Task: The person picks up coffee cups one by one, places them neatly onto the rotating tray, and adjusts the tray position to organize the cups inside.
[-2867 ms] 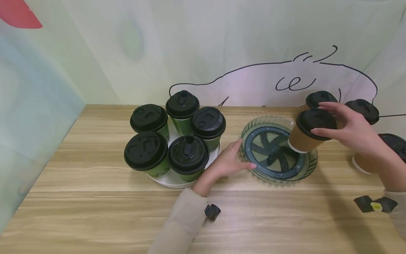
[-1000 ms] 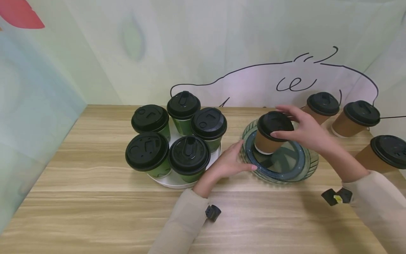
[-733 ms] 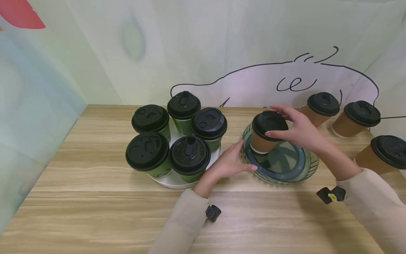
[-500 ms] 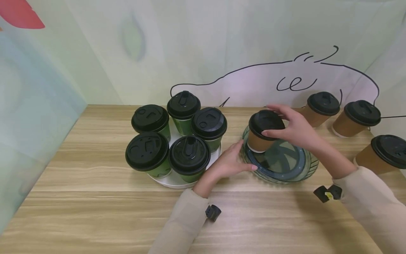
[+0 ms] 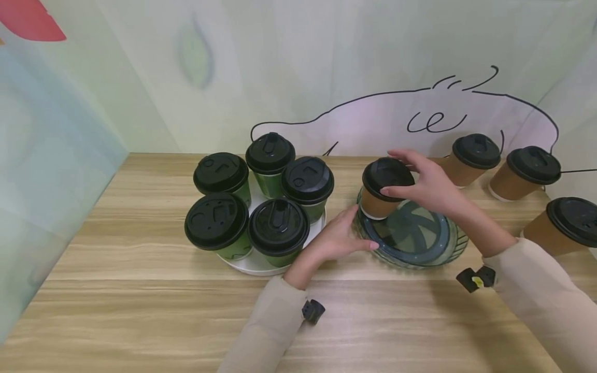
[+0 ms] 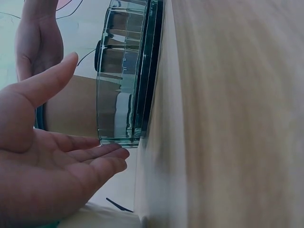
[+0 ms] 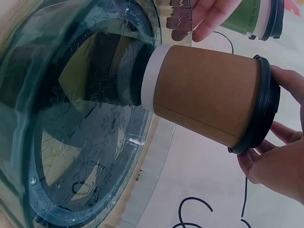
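My right hand [image 5: 431, 186] grips a brown paper coffee cup [image 5: 379, 205] by its black lid [image 7: 265, 107], thumb on the near side and fingers on the far side. The cup stands roughly upright at the left rear of a round, ribbed clear glass dish [image 5: 459, 247]; in the right wrist view its white base [image 7: 153, 78] is close over the dish floor. A dark blue spoked ring shows through the dish. My left hand [image 5: 337, 239] is spread at the dish's left side, its extended fingertips [image 6: 116, 152] right at the rim and its thumb apart.
Left of the dish, several green cups with black lids [image 5: 279, 228] stand on a round white tray [image 5: 252, 269]. Three more brown lidded cups stand to the right: one at the back [image 5: 471, 160], one beside it [image 5: 522, 176] and one nearer [image 5: 559, 228]. A printed backdrop borders the wooden table [image 5: 163, 311].
My right hand has carried the brown cup leftward from the dish's right side to its left rear, shifting only slightly in the last half second. My left hand has stayed put.
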`<state>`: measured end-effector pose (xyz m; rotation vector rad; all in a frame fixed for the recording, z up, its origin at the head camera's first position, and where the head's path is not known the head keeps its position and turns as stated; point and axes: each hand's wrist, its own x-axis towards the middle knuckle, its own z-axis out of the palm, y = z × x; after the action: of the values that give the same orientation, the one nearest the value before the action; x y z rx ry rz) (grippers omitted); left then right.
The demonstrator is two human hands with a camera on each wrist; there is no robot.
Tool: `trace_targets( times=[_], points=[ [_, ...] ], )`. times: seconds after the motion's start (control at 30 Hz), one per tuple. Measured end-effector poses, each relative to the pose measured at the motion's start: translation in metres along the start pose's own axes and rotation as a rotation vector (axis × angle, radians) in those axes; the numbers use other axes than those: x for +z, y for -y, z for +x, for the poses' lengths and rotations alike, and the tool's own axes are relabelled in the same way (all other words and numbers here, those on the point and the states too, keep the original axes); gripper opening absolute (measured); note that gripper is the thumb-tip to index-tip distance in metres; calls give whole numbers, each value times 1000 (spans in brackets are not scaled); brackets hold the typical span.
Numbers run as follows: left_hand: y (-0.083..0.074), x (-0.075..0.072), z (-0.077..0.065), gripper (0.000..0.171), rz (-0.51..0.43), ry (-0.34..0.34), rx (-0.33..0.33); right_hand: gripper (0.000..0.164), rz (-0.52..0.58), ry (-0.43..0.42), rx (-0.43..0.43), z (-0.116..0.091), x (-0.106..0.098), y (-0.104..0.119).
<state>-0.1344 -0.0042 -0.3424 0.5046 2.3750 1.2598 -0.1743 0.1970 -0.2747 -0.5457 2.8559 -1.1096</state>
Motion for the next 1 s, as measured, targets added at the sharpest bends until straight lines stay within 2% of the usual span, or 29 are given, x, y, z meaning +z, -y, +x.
trace_targets(
  times=[0.17, 0.47, 0.77, 1.0],
  points=[
    [0, -1, 0, 88, -6, 5, 2, 75, 2, 9, -25, 1, 0, 2],
    [-1, -2, -1, 88, -12, 10, -9, 78, 2, 14, -12, 1, 2, 0],
    [-2, -1, -2, 91, -2, 22, -41, 73, -10, 4, 13, 3, 4, -2],
    [-5, -1, -5, 92, 14, 36, -65, 75, -13, 27, -7, 0, 2, 1]
  ],
)
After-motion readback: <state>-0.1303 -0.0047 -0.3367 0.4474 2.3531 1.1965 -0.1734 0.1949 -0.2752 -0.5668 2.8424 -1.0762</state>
